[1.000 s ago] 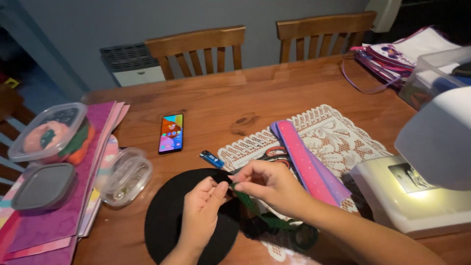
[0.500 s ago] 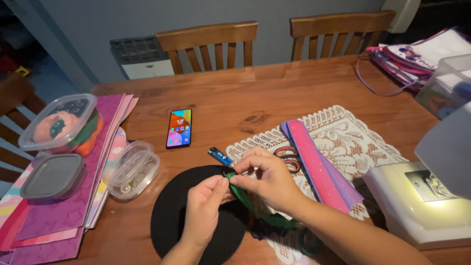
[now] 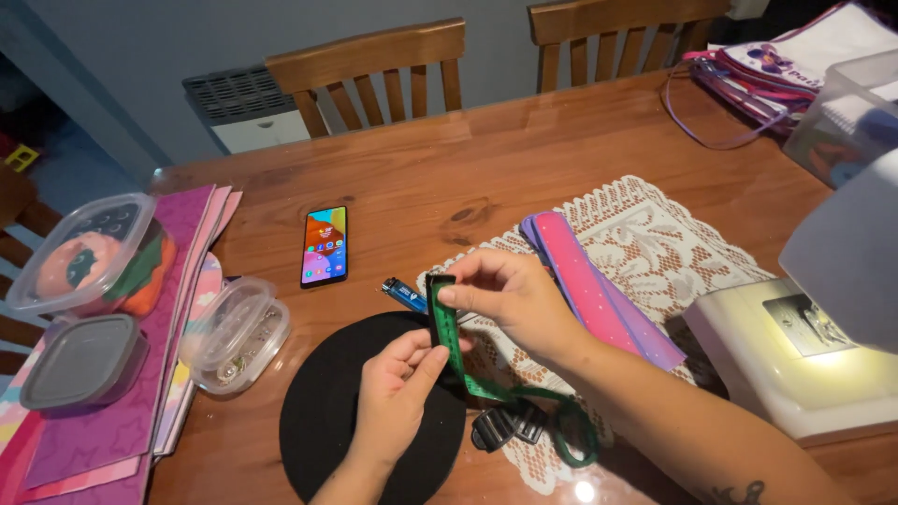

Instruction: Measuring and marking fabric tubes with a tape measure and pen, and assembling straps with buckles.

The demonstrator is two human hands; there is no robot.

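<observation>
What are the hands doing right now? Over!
Left hand and right hand both pinching the green strap, held over the black round mat. Blue lighter close behind. Over.

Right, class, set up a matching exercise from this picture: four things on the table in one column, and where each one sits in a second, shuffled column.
Things:
1. green strap
2. phone
3. black disc
4. sewing machine

Places:
A. at the right edge of the table
B. flat on bare wood, in front of the near chair
C. pinched between the left hand and the right hand
D. under the left hand

Pairs: 1-C, 2-B, 3-D, 4-A
</observation>
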